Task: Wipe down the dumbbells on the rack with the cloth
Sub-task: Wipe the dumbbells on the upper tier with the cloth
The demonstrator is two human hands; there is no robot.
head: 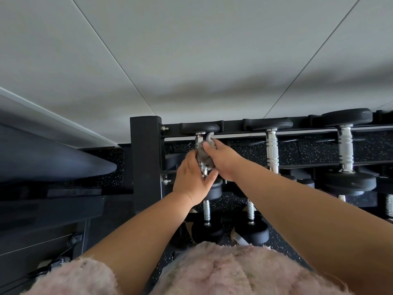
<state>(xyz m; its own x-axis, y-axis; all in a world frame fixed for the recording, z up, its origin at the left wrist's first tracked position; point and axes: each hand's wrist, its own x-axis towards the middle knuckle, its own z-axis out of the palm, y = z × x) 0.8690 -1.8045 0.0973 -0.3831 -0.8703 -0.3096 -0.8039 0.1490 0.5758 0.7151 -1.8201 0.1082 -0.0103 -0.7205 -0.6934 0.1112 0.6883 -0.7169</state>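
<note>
The leftmost dumbbell on the top shelf of the black rack has black round ends and a chrome handle. A grey cloth is wrapped around that handle. My right hand grips the cloth on the handle from the right. My left hand holds the near part of the same dumbbell from the left, its thumb across the near black end. Most of the handle is hidden by cloth and hands.
Two more dumbbells lie to the right on the top shelf. Smaller dumbbells sit on a lower shelf under my arms. A white wall stands behind the rack; dark equipment is at the left. Speckled black floor below.
</note>
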